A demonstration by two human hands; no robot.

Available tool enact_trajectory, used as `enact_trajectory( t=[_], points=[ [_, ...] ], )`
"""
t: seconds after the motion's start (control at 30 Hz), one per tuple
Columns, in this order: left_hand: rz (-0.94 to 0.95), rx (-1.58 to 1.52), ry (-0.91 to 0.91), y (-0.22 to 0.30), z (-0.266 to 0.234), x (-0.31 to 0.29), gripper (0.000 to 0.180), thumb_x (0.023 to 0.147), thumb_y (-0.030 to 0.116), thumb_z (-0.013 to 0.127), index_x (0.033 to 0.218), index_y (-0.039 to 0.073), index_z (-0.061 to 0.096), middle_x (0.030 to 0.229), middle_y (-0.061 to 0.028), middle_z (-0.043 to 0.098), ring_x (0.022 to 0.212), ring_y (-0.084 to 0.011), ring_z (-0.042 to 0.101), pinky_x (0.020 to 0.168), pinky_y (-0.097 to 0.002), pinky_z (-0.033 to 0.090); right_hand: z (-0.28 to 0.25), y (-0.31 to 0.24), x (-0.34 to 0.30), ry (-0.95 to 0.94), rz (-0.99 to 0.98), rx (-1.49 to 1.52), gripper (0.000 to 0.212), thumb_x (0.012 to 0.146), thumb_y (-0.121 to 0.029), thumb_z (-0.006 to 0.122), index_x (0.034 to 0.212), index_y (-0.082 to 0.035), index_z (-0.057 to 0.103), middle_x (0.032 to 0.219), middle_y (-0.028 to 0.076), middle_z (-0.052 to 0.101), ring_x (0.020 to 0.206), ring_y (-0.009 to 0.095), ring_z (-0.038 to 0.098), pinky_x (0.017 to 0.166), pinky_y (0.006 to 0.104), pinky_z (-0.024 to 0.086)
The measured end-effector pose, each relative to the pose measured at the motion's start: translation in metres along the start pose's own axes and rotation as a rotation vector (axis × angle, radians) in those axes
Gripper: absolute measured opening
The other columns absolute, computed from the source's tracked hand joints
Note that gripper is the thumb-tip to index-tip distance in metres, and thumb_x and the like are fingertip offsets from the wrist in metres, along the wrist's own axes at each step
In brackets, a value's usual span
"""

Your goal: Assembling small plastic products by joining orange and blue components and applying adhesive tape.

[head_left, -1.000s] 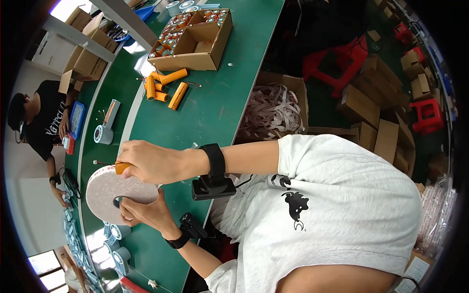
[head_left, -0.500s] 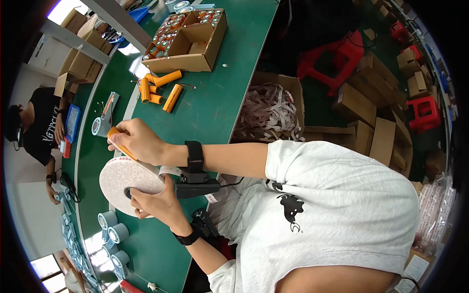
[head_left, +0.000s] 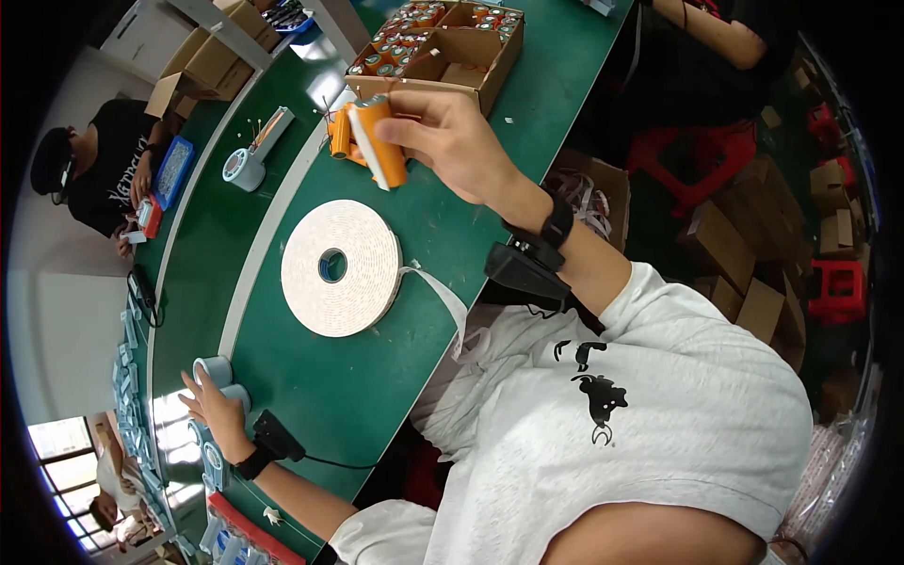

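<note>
right hand [head_left: 456, 143] clamps an orange battery [head_left: 389, 165], probably stiff, weighty, best held mid-sides; left hand [head_left: 222, 416], grip apart.

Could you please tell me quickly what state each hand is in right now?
Left hand: open, apparently holding nothing.
Right hand: closed, holding an orange cylindrical battery pack.

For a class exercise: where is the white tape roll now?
In the head view, the white tape roll lies left of centre on the green table, between the left hand and the right hand.
</note>
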State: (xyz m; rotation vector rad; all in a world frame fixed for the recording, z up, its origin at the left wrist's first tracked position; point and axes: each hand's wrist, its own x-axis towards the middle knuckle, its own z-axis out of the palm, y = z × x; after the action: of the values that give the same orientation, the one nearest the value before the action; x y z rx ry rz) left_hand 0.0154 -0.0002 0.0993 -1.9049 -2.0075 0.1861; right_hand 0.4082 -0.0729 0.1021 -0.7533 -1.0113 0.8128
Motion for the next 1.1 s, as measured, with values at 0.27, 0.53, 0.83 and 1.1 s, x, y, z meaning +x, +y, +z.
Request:
enact_trajectory(
  t=[0.27,0.53,0.83,1.1],
  points=[
    [0.221,-0.257,-0.085,-0.042,0.008,-0.034,0.061,0.07,0.008,0.061,0.126,0.002,0.038,0.124,-0.0192,0.041,0.108,-0.0331,0.045,0.088,-0.0378,0.038,0.005,-0.016,-0.035,-0.193,0.192,-0.039,0.031,0.079,-0.006,0.062,0.105,0.007,0.054,0.095,0.01,0.058,0.089,0.014,0.057,0.083,0.0244,0.044],
    [0.147,-0.7,-0.437,0.046,-0.036,-0.071,0.056,0.07,0.025,0.068,0.115,-0.002,0.048,0.118,-0.0173,0.046,0.09,-0.0277,0.053,0.075,-0.0331,0.042,0.064,-0.006,-0.051,-0.512,0.252,-0.092,0.03,0.075,-0.005,0.064,0.104,-0.001,0.057,0.094,0.006,0.059,0.088,0.011,0.054,0.08,0.0251,0.044],
    [0.679,-0.998,-0.319,0.016,-0.014,-0.096,0.033,0.073,0.009,0.062,0.104,0.001,0.054,0.13,-0.0131,0.038,0.117,-0.0283,0.04,0.096,-0.0368,0.031,0.091,0.016,-0.066,-0.639,0.245,-0.058,0.023,0.072,-0.001,0.063,0.095,-0.001,0.058,0.091,0.006,0.06,0.08,0.014,0.058,0.075,0.026,0.046],
    [0.848,-0.395,0.074,0.043,-0.028,-0.113,0.015,0.074,0.002,0.058,0.089,0.001,0.053,0.12,-0.0118,0.044,0.115,-0.0325,0.038,0.096,-0.0468,0.027,0.115,0.024,-0.064,-0.932,0.055,-0.249,0.022,0.069,0.003,0.06,0.091,0.0,0.056,0.081,0.012,0.059,0.072,0.024,0.059,0.064,0.0315,0.046]
  ],
)
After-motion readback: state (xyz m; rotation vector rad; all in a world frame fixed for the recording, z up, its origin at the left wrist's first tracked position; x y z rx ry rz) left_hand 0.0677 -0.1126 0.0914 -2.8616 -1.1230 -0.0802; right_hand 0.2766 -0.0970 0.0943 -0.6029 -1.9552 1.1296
